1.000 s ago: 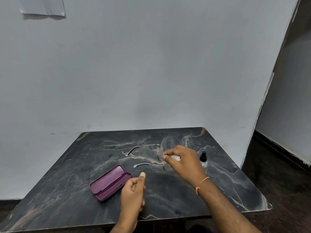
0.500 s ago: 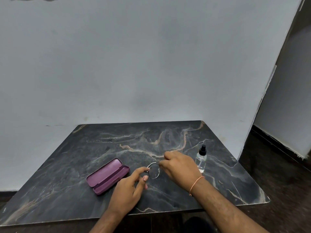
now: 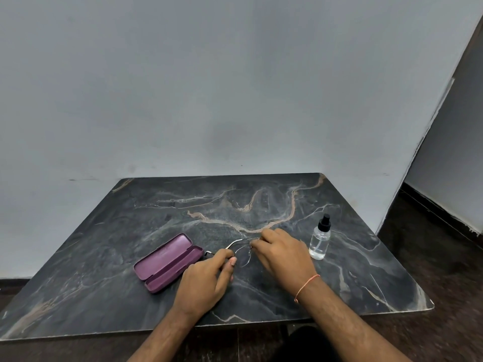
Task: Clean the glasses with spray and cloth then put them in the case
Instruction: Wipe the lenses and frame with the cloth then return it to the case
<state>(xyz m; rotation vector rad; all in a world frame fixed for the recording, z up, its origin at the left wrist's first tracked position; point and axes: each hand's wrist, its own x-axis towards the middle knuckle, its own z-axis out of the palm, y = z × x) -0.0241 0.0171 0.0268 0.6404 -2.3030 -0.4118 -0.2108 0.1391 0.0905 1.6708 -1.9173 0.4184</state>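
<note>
Two hands meet over the middle of a dark marble desk, holding a pair of thin-framed glasses between them. Furthest left of the things, a purple case lies open, both halves facing up, slanting from the near edge toward the desk's middle. Just right of the case, the left hand curls its fingers and thumb around the left side of the glasses. One lens shows in the gap between the hands, with a temple arm running up behind it. The right hand, a thin orange thread on its wrist, pinches the right side of the frame. Toward the right edge a clear spray bottle with a black nozzle stands upright, near the right hand but apart from it.
</note>
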